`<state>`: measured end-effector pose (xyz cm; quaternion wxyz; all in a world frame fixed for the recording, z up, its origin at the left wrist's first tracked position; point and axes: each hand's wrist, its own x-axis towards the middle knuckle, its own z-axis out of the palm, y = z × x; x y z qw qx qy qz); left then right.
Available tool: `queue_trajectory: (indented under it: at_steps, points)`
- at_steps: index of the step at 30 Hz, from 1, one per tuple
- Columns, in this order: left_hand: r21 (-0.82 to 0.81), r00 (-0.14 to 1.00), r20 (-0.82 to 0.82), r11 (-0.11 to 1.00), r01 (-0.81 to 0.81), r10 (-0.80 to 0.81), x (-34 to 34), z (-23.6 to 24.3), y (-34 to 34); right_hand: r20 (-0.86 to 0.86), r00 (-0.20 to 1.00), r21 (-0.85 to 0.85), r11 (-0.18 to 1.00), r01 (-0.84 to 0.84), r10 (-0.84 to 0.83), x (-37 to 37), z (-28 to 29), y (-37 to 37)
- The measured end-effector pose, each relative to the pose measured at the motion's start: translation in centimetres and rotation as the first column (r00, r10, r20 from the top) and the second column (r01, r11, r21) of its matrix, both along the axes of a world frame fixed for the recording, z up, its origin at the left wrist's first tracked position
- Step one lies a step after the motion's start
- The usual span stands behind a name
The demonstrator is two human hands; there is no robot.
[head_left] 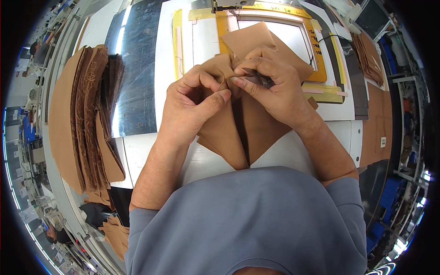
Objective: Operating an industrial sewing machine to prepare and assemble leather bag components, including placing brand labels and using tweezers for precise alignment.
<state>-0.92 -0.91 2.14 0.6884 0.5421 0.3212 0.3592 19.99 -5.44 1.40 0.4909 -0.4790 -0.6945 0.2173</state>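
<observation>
Pinching a folded tan cloth piece (266, 130) with bare left hand (184, 110) and right hand (282, 89), nearly together; could skew it through uneven fingertip pulling.

Dark monitor (372, 19), blue bins (391, 187), metal shelving (404, 79)

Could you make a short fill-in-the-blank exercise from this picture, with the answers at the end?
1. The left hand pinches fabric that is ____ in colour.
2. A small dark item is held in the person's ____ hand.
3. The larger stack of fabric pieces is on the person's ____ side.
4. In length, the sleeves of the shirt are ____.
Missing words: brown; right; left; short.
</observation>
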Motion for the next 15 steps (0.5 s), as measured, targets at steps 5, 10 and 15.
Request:
queue_trajectory:
  at_steps: [5,10,15]
  points:
    - [0.136,0.996,-0.046,0.989,-0.067,0.074,0.09,-0.05,-0.22,0.033,0.999,-0.032,0.999,0.04,-0.039,-0.31,0.39,-0.28]
    - [0.069,0.989,-0.013,0.987,-0.146,0.147,0.64,0.39,-0.45,0.084,0.996,-0.048,0.999,0.018,-0.013,-0.3,0.9,-0.57]
    - [0.101,0.984,-0.094,0.985,-0.141,0.15,0.31,0.19,-0.37,0.061,0.998,-0.022,1.0,0.006,-0.005,0.04,0.53,-0.31]
